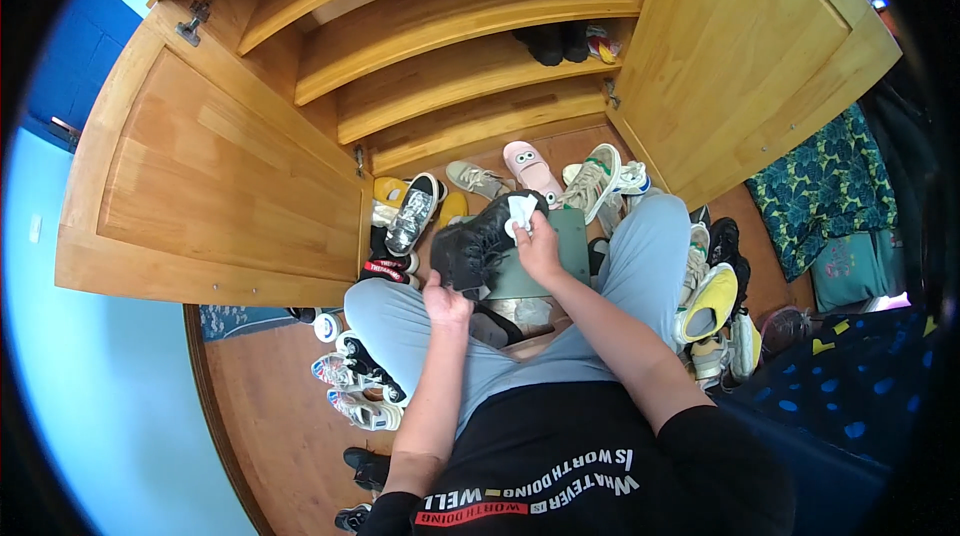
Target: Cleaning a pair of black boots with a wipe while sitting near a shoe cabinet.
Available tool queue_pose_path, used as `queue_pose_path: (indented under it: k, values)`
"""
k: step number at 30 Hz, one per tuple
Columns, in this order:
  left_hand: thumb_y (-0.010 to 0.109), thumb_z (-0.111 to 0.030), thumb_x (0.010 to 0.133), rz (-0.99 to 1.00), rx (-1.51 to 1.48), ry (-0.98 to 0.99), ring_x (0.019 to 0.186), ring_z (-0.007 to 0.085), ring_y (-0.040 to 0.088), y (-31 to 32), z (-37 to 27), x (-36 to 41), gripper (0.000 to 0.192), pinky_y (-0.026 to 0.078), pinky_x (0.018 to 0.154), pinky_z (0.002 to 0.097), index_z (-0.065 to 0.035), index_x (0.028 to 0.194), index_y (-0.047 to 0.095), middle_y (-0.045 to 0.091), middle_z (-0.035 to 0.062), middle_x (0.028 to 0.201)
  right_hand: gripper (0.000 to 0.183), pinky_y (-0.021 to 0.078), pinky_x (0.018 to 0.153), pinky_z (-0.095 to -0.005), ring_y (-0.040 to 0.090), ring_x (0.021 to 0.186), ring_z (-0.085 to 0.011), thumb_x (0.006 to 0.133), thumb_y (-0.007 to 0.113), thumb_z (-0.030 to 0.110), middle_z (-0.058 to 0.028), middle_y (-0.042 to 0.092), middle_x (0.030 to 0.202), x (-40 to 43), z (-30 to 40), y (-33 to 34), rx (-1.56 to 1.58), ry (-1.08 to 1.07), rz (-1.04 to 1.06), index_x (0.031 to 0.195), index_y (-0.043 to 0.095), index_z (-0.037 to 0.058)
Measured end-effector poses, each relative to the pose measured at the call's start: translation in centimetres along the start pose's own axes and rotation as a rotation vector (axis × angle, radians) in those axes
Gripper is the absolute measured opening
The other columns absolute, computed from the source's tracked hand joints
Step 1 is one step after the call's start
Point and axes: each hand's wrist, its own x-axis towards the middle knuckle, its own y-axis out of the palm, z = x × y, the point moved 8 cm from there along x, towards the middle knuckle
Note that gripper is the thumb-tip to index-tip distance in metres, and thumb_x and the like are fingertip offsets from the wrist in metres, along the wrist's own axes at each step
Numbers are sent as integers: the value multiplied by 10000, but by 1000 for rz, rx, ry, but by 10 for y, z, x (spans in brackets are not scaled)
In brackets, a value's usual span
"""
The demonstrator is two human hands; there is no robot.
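A black lace-up shoe (469, 245) is held over a green stool or box top (566, 251) between the knees. My left hand (448, 301) grips the shoe at its near end. In my right hand (537, 247) is a white wipe or cloth (523, 210), pressed against the far end of the shoe. A dark insole or slipper (491, 327) lies below the shoe, near a clear plastic wrapping (531, 311). Past the shoe, a pink slipper with cartoon eyes (531, 166) rests on the floor beside beige sneakers (592, 183).
An open wooden cabinet (465, 33) stands ahead, its left door (225, 176) and right door (742, 63) swung outward. Black shoes (547, 45) sit on a low shelf. Several shoes lie at both sides, including a yellow one (716, 294) and colourful sneakers (364, 408). Patterned cushions (825, 191) lie right.
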Motion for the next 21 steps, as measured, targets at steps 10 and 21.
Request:
queue_pose_path:
  k: [10,21]
  values:
    - [406,-387,1067,22,147,-104,1228,340,590,0,49,-7,503,448,1092,504,6,1349,543,610,169,1353,151,497,744,-495,637,877,-436,862,673,83,-233,651,932,3,-25,-20,-269,17,-35,958,583,9]
    - [694,-255,970,-286,708,76,966,233,672,-60,36,-16,432,556,852,392,57,1248,583,669,122,1174,79,504,753,-477,642,861,-349,839,595,87,-167,647,853,19,26,-5,-559,-234,86,826,664,51]
